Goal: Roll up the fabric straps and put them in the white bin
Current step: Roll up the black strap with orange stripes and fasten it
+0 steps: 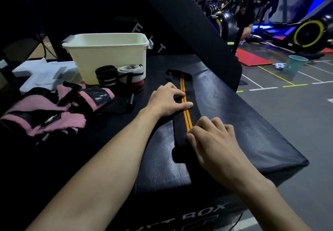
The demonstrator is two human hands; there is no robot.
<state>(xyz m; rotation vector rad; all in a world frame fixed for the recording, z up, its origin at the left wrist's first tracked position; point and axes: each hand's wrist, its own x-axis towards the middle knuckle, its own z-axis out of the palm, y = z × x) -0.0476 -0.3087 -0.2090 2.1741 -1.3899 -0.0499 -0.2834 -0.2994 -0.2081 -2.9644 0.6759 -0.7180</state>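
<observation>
Both hands flatten a long black fabric strap with two orange stripes [185, 104] on the black padded box top [252, 122], ready to start the roll.

The strap lies stretched from mid-frame toward the lower centre. The left hand [167, 99] presses on its middle with fingers extended and slightly spread, thumb across the stripes. The right hand [212, 137] sits at the near end, fingers curled and thumb pinching the strap's edge. To roll well, I judge the near end should be folded tight and square over itself, stripes kept aligned, while the left hand holds the length taut. The white plastic bin [108, 57] stands in the upper left, apart from the strap; black-and-white rolled wraps [120, 77] sit just in front of it, and pink and black gloves [54, 108] lie at the left edge.
</observation>
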